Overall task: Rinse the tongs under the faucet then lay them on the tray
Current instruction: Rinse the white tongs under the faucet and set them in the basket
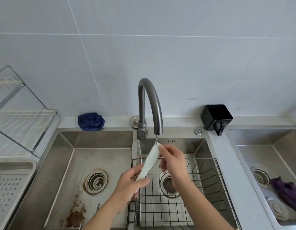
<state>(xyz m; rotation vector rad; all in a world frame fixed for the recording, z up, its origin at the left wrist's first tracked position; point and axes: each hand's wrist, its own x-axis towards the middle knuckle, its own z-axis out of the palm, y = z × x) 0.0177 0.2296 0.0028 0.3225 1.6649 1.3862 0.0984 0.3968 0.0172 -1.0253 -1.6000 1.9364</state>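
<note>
Rinse step underway; tray step not yet done.

White flat plastic tongs point(149, 161), smooth & tapered, sit tilted just below the spout of the curved grey brushed-metal faucet point(149, 103), thin water stream hitting their top end. Left hand point(129, 185) is closed round the lower end; right hand point(173, 162) pinches the upper end w/ fingertips, other fingers loose. Under the faucet: black wire grid basket point(215, 176) in the stained stainless sink. Pale perforated plastic tray point(14, 166) lies far left of the faucet, past the left basin w/ rust marks. Judging: rinse partway, transfer left to do.
</note>
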